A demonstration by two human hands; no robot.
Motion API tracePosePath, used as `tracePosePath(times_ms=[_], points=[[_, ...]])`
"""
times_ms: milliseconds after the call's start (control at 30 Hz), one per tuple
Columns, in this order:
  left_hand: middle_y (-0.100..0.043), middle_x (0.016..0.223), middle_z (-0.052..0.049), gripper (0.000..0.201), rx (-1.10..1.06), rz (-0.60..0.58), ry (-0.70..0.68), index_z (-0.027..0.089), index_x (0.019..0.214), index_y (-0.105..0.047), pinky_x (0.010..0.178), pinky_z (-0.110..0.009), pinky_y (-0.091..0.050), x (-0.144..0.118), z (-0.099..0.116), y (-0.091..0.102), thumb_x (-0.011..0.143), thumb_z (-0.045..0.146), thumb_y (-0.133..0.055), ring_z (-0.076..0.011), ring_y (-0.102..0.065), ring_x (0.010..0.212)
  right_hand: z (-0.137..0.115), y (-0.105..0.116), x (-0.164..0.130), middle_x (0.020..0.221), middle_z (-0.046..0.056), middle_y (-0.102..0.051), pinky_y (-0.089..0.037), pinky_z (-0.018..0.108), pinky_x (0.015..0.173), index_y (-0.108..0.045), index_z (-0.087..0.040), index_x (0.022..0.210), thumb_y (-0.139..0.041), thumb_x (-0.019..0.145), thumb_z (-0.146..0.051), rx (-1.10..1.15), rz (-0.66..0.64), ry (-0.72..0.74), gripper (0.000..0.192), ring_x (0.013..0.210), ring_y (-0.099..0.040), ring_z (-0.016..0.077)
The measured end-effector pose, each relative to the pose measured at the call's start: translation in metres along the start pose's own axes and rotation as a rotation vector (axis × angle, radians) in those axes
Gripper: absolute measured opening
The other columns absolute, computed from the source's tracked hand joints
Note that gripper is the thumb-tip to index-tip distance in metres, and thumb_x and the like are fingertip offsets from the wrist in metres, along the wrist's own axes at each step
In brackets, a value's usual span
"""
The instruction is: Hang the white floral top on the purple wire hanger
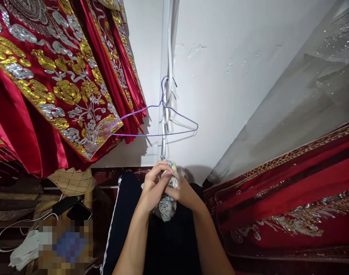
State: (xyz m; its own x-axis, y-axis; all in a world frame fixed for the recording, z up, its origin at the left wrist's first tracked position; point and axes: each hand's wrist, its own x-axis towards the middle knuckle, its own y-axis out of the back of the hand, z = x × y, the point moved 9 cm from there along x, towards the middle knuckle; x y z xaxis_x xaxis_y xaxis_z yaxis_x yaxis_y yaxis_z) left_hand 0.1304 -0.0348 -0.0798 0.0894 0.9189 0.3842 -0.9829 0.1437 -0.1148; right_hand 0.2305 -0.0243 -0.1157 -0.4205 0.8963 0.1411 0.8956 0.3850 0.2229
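Note:
Both my hands are bunched around a small patterned cloth (pixel 166 208), white with blue and yellow print, held over my lap. My left hand (pixel 153 187) grips its upper part with the fingers curled over it. My right hand (pixel 184 193) clasps it from the right side. Part of the cloth hangs down below the hands. Directly above, an empty purple wire hanger (pixel 163 131) hangs against the white wall (pixel 226 76).
Red garments with gold and silver embroidery (pixel 57 84) hang at the upper left. More red embroidered fabric under clear plastic (pixel 291 191) lies at the right. A dark garment with a white stripe (pixel 120 221) covers my lap. Phones and white cables (pixel 71 208) lie lower left.

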Motion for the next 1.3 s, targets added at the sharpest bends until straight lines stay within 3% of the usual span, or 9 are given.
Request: tracePosePath(times_ms=[133, 233, 333, 433, 600, 700, 867, 1033, 1300], points=[[-0.05, 0.144, -0.009, 0.032, 0.242, -0.039, -0.053, 0.027, 0.127, -0.063, 0.117, -0.037, -0.031, 0.008, 0.0, 0.011, 0.098, 0.04, -0.059, -0.0257, -0.044, 0.139, -0.013, 0.006, 0.012, 0.083, 0.001, -0.062, -0.044, 0.029, 0.073, -0.061, -0.018, 0.086, -0.058, 0.091, -0.031, 0.036, -0.001, 0.027, 0.014, 0.079, -0.055, 0.0181], [-0.055, 0.142, -0.01, 0.047, 0.281, -0.261, 0.077, 0.024, 0.14, -0.053, 0.113, -0.037, -0.037, 0.008, -0.023, 0.014, 0.1, 0.049, -0.05, -0.0271, -0.049, 0.133, -0.029, 0.012, 0.018, 0.092, 0.003, -0.066, -0.046, 0.03, 0.078, -0.066, -0.019, 0.094, -0.061, 0.088, -0.029, -0.013, -0.096, 0.104, 0.013, 0.086, -0.057, 0.0202], [-0.069, 0.106, -0.008, 0.05, 0.448, -0.492, 0.175, 0.015, 0.107, -0.069, 0.089, -0.03, -0.047, -0.001, -0.041, 0.022, 0.1, 0.057, -0.043, -0.0251, -0.061, 0.1, -0.044, 0.022, 0.022, 0.094, 0.003, -0.068, -0.049, 0.03, 0.078, -0.069, -0.019, 0.098, -0.06, 0.087, -0.025, -0.062, -0.218, 0.142, 0.016, 0.087, -0.06, 0.0204], [-0.065, 0.08, -0.003, 0.051, 0.771, -0.539, 0.215, 0.014, 0.081, -0.066, 0.07, -0.025, -0.042, -0.004, -0.048, 0.054, 0.097, 0.058, -0.047, -0.0195, -0.058, 0.077, -0.048, 0.043, 0.031, 0.098, 0.005, -0.072, -0.051, 0.03, 0.078, -0.073, -0.018, 0.097, -0.056, 0.084, -0.018, -0.111, -0.274, 0.122, 0.021, 0.09, -0.065, 0.0218], [-0.066, 0.072, -0.003, 0.046, 1.138, -0.532, 0.317, 0.019, 0.075, -0.064, 0.062, -0.025, -0.035, 0.003, -0.048, 0.109, 0.097, 0.055, -0.045, -0.0193, -0.06, 0.068, -0.055, 0.116, 0.073, 0.121, 0.007, -0.071, -0.051, 0.033, 0.089, -0.071, -0.021, 0.118, -0.059, 0.077, -0.014, -0.249, 0.239, 0.249, 0.044, 0.107, -0.066, 0.0251], [-0.07, 0.078, -0.006, 0.038, 1.263, -0.49, 0.351, 0.021, 0.082, -0.065, 0.064, -0.027, -0.037, 0.015, -0.042, 0.127, 0.097, 0.05, -0.046, -0.0224, -0.065, 0.073, -0.048, 0.128, 0.101, 0.134, 0.008, -0.066, -0.05, 0.033, 0.09, -0.062, -0.023, 0.136, -0.059, 0.081, -0.021, -0.304, 0.344, 0.289, 0.054, 0.108, -0.064, 0.0241], [-0.073, 0.096, -0.014, 0.03, 1.374, -0.266, 0.268, 0.02, 0.102, -0.066, 0.074, -0.033, -0.045, 0.044, -0.013, 0.145, 0.098, 0.037, -0.042, -0.0291, -0.07, 0.091, -0.032, 0.132, 0.115, 0.081, 0.006, -0.07, -0.044, 0.03, 0.069, -0.07, -0.016, 0.087, -0.053, 0.088, -0.035, -0.368, 0.294, 0.242, 0.026, 0.075, -0.059, 0.0197], [-0.073, 0.104, -0.018, 0.037, 1.392, -0.111, 0.064, 0.015, 0.098, -0.067, 0.088, -0.04, -0.05, 0.075, 0.025, 0.141, 0.1, 0.032, -0.034, -0.0315, -0.069, 0.1, -0.05, 0.142, 0.091, 0.079, 0.004, -0.068, -0.042, 0.028, 0.067, -0.069, -0.016, 0.079, -0.062, 0.082, -0.034, -0.341, 0.261, 0.252, 0.02, 0.076, -0.059, 0.0195], [-0.073, 0.111, -0.018, 0.037, 1.288, 0.233, -0.145, 0.013, 0.103, -0.069, 0.098, -0.043, -0.049, 0.096, 0.073, 0.157, 0.1, 0.03, -0.037, -0.0322, -0.067, 0.106, -0.054, 0.11, 0.089, 0.084, 0.007, -0.073, -0.048, 0.03, 0.068, -0.073, -0.015, 0.083, -0.072, 0.072, -0.029, -0.215, 0.103, 0.216, 0.017, 0.082, -0.066, 0.0229]])
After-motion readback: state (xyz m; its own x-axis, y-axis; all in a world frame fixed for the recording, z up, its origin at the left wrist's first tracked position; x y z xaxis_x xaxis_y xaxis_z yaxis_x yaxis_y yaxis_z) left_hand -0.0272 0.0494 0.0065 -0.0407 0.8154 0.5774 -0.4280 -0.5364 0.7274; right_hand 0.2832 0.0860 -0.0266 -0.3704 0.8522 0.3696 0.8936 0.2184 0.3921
